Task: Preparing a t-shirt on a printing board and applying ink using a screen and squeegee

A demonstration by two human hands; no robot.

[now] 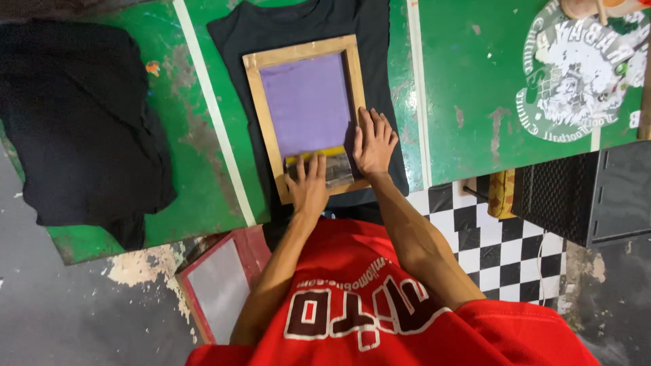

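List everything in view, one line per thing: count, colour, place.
wooden screen frame: one, tan with purple mesh, on the black shirt
black shirt: one, flat on the table
table: one, green, worn
pile of black cloth: one, table's left end
white print: one, round, on the table, right
red-framed screen: one, on the floor
left hand: on the frame's near edge
right hand: on the frame's right side

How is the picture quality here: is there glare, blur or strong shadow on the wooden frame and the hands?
Head view: light is even and soft, with no hard shadows; the wooden screen frame and black shirt look sharp; the left hand and right hand on the frame are slightly soft; faint sheen shows on the green table; the edges bend a little from the wide lens.
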